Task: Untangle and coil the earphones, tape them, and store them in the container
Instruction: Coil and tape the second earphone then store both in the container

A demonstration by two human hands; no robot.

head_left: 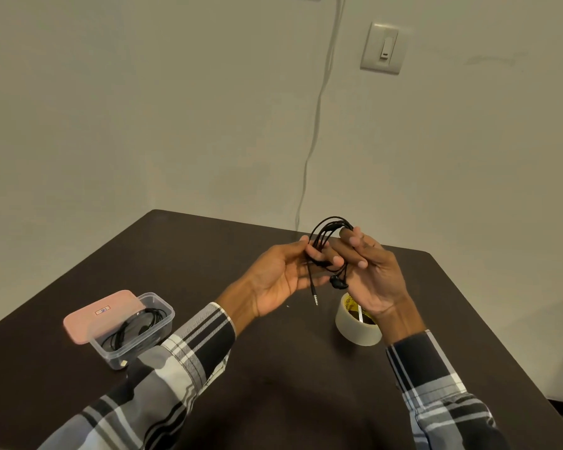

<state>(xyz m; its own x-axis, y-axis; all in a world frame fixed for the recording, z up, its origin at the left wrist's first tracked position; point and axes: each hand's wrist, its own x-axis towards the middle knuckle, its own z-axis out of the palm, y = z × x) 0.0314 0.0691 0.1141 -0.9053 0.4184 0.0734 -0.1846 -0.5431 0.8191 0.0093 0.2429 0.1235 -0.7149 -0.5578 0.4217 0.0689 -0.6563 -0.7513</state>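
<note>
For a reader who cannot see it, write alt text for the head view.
Two hands, left hand and right hand, hold coiled black wired earphones above a dark brown table. A clear tape roll sits beneath; a clear plastic container with a pink lid stands left.

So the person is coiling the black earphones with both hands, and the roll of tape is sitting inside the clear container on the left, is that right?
Not quite. The roll of tape stands on the table, below the right hand, not inside the clear container; the head view shows it. The rest holds: both hands, left hand included, hold the black earphones.
</note>
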